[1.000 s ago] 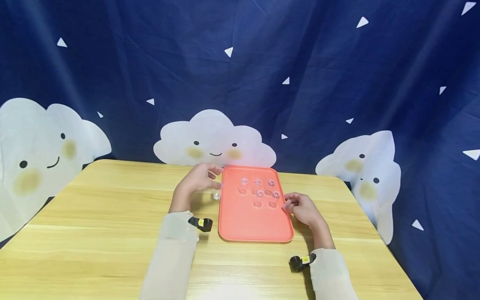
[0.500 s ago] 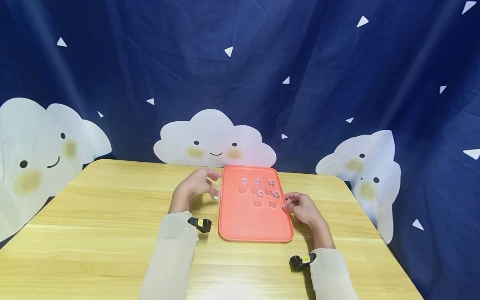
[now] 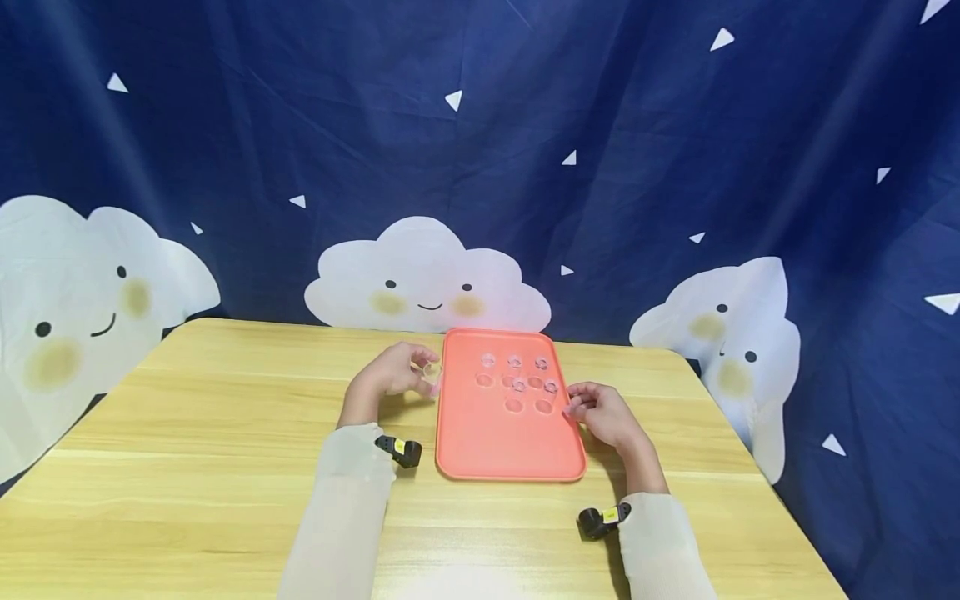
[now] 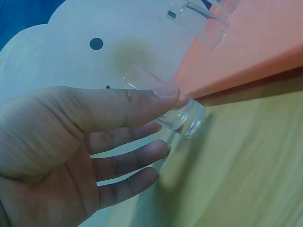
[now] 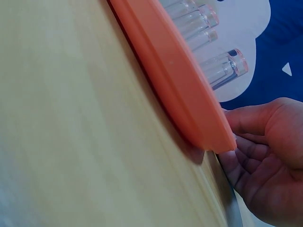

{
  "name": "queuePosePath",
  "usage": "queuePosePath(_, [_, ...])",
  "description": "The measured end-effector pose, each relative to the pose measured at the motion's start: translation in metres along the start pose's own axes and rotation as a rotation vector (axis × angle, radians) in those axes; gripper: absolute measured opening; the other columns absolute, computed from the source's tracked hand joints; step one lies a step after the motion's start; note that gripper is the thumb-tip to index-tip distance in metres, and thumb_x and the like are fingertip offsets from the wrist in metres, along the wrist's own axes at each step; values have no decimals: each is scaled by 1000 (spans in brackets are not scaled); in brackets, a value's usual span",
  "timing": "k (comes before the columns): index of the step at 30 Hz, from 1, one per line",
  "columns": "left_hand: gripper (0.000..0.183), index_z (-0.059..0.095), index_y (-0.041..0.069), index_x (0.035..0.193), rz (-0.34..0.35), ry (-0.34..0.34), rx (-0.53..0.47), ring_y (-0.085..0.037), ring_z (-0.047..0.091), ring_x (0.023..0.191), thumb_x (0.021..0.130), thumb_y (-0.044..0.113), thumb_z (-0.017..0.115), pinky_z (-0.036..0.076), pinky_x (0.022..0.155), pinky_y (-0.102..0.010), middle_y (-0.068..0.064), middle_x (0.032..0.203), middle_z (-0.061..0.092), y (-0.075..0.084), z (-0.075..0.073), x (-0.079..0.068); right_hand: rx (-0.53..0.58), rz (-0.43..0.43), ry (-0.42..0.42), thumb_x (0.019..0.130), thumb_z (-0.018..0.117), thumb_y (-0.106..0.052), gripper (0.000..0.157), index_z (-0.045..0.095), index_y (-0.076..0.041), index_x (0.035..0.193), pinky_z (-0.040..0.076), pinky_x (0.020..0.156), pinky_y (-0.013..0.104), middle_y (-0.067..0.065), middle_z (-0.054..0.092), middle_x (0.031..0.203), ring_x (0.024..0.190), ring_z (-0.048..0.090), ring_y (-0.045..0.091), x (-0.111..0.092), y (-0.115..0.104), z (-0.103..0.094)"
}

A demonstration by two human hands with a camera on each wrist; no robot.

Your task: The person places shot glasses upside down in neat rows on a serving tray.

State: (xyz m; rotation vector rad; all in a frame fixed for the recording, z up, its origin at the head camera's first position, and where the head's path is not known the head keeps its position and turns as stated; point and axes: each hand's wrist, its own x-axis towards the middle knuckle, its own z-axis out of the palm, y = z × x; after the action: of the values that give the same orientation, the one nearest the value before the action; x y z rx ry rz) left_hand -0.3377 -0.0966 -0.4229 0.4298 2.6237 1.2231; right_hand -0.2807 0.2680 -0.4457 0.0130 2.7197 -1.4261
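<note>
My left hand [image 3: 393,371] pinches a small clear shot glass [image 4: 187,120] just off the left edge of the orange-red tray [image 3: 510,454]. In the left wrist view the thumb lies across its near side, and the other fingers curve behind it. The thick base points down toward the table. My right hand [image 3: 603,412] grips the tray's right rim, with the fingertips partly hidden behind it in the right wrist view. On the tray's far half stand several similar clear glasses [image 5: 222,68], loosely in two rows.
A light wood-grain table [image 3: 225,483] carries the tray. Behind it hangs a dark blue cloth [image 3: 375,125] printed with smiling clouds and white triangles. A small black camera [image 3: 401,451] sits on the left wrist, and another black camera [image 3: 600,522] on the right.
My left hand has come down to the shot glass beside the tray, taken hold of it and raised it slightly. The right hand stays at the tray's edge.
</note>
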Motion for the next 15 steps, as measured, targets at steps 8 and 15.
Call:
queuePosePath(8, [32, 65, 10, 93, 16, 8, -23, -20, 53, 81, 66, 9, 82, 48, 70, -32, -4, 96, 61, -9, 8, 4, 2, 3, 2, 85, 62, 2, 31, 59, -2, 116, 47, 72, 30, 11, 60, 94, 83, 53, 24, 1, 0, 0])
queuePosePath(15, [30, 66, 10, 93, 16, 10, -22, -20, 55, 80, 67, 11, 82, 50, 66, -31, -3, 90, 62, -10, 9, 4, -2, 13, 11, 86, 63, 1, 31, 60, -4, 116, 47, 73, 29, 10, 60, 94, 84, 53, 24, 1, 2, 1])
